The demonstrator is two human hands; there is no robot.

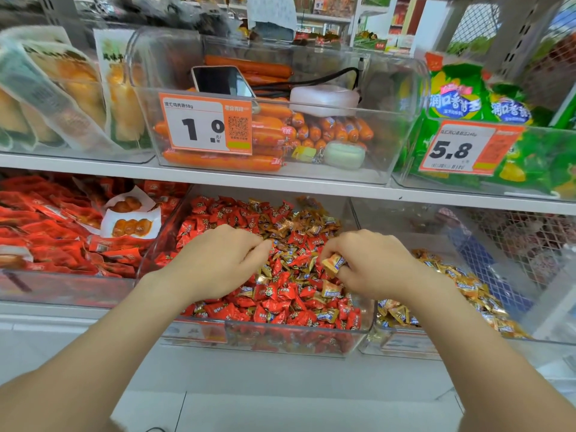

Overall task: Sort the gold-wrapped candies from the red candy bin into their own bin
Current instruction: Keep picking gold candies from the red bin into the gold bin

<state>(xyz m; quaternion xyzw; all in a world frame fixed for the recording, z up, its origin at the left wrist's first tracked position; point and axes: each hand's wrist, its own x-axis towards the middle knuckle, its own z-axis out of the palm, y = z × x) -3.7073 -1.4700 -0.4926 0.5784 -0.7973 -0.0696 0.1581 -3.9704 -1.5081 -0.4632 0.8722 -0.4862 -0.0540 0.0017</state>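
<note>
A clear bin (265,335) on the lower shelf holds a heap of red candies (280,307) mixed with gold-wrapped ones (299,222). To its right, a second clear bin (405,344) holds only gold candies (467,285). Both my hands are over the red bin. My right hand (371,263) pinches a gold-wrapped candy (334,263) between thumb and fingers. My left hand (218,260) has its fingers curled down into the pile; what they hold is hidden.
A bin of red snack packs (62,232) sits to the left. The upper shelf edge (280,182) runs just above the candy bins, carrying bins of sausages with a phone (218,81), green bags (467,98) and price tags (205,123).
</note>
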